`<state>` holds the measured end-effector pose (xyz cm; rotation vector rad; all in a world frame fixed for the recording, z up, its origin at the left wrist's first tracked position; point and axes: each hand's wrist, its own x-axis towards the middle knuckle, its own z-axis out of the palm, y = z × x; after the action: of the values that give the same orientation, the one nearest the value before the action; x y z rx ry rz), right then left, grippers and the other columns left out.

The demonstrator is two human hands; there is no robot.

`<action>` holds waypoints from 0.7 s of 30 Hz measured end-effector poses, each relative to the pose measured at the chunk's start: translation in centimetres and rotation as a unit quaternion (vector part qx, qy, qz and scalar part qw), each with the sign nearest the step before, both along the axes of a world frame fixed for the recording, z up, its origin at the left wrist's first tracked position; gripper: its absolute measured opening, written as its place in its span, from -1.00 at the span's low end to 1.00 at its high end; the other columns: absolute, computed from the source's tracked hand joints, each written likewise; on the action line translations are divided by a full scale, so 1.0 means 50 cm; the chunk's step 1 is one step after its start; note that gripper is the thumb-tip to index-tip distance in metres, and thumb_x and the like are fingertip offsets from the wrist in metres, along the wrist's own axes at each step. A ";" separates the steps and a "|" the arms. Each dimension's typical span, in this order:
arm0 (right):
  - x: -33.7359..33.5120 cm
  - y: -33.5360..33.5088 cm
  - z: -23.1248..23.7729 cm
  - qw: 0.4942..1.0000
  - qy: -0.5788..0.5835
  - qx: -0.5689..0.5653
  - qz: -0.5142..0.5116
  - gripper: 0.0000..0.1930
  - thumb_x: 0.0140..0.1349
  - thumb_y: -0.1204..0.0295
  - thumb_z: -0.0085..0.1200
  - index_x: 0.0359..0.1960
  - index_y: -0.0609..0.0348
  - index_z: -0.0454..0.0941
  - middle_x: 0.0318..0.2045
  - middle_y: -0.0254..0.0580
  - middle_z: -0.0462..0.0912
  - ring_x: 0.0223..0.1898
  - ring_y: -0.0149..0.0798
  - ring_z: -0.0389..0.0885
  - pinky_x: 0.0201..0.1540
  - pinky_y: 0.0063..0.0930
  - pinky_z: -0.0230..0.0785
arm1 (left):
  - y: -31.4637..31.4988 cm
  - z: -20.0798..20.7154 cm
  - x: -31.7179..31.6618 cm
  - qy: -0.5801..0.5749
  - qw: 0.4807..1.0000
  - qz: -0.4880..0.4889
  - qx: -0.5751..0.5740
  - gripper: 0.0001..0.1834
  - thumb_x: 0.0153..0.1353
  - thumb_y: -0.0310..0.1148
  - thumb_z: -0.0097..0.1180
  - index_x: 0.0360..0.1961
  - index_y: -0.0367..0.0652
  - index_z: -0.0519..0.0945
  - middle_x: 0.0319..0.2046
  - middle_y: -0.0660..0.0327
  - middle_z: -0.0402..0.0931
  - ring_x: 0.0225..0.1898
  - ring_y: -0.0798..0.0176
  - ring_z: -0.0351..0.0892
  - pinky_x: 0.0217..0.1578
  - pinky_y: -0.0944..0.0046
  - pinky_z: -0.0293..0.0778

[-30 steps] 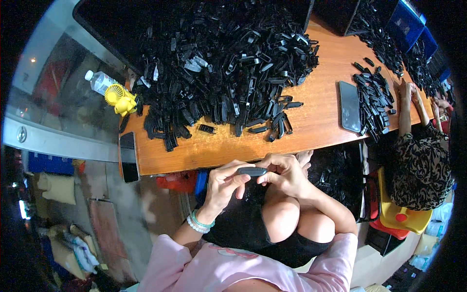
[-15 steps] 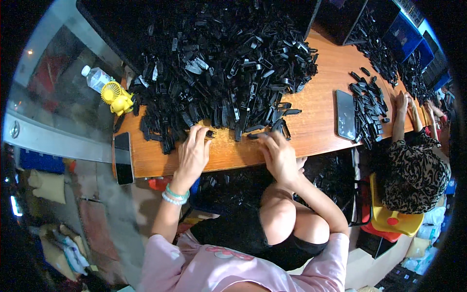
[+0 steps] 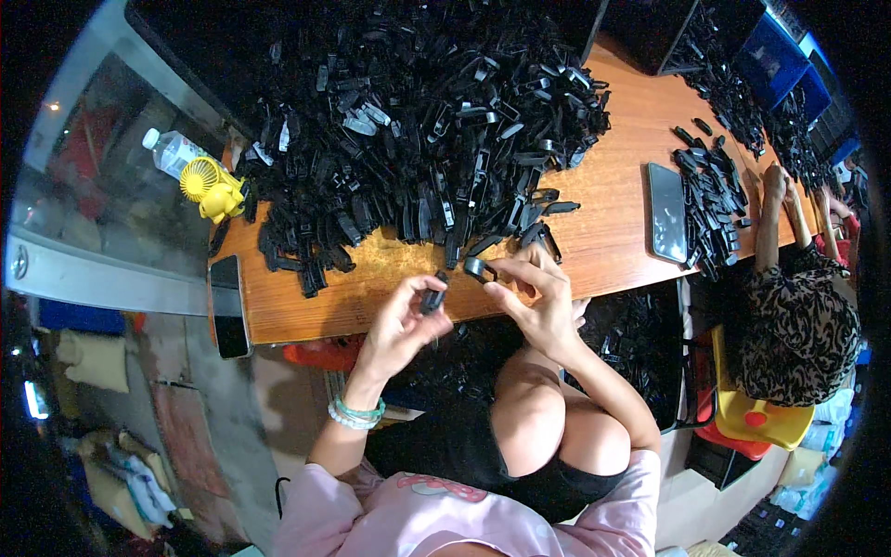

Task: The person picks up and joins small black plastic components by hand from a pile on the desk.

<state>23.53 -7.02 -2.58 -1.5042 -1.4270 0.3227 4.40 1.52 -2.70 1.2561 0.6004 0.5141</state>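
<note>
Head view: left hand (image 3: 404, 325), seven o'clock, pinches a small black part (image 3: 432, 300); right hand (image 3: 543, 302), three o'clock, pinches a curved black piece (image 3: 478, 269). Tabletop (image 3: 613, 190) pile (image 3: 390, 139) at twelve; seemingly a two-piece handling step, next calling for careful alignment

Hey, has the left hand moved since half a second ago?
Yes. Judged against the wooden table, the left hand has moved right and back toward the person, to the table's near edge.

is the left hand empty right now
No, the left hand holds a small black part between its thumb and fingers.
</note>
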 end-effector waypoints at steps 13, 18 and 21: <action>-0.051 -0.035 0.049 0.956 0.180 -0.154 0.172 -0.49 0.18 0.55 0.05 0.18 0.26 0.22 -0.17 0.02 0.56 -0.20 -0.04 0.57 -0.13 -0.29 0.42 | -0.029 0.008 -0.019 0.085 0.943 0.025 0.321 -0.71 0.05 -0.51 0.23 -0.18 -0.38 0.53 -0.41 0.09 0.47 -0.59 0.32 0.39 -0.57 0.38 0.31; -0.066 -0.049 0.056 0.976 0.005 -0.115 0.184 -0.54 0.12 0.57 0.06 0.10 0.34 0.31 -0.18 0.19 0.53 -0.14 0.18 0.52 -0.12 -0.22 0.41 | -0.039 0.030 -0.036 0.024 0.931 0.049 0.361 -0.69 0.04 -0.52 0.22 -0.17 -0.43 0.51 -0.38 0.03 0.48 -0.55 0.23 0.46 -0.53 0.31 0.36; -0.082 -0.059 0.063 0.982 -0.048 -0.078 0.167 -0.58 0.09 0.61 0.04 0.04 0.36 0.36 -0.20 0.15 0.52 -0.20 0.17 0.52 -0.16 -0.19 0.41 | -0.042 0.036 -0.049 0.006 0.913 0.043 0.405 -0.71 0.03 -0.52 0.23 -0.21 -0.45 0.51 -0.42 0.03 0.46 -0.56 0.15 0.45 -0.54 0.26 0.36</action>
<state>19.43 -9.98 0.54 -1.4155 -1.7701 0.5848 1.97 -0.59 -0.89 2.0236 0.4589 0.8798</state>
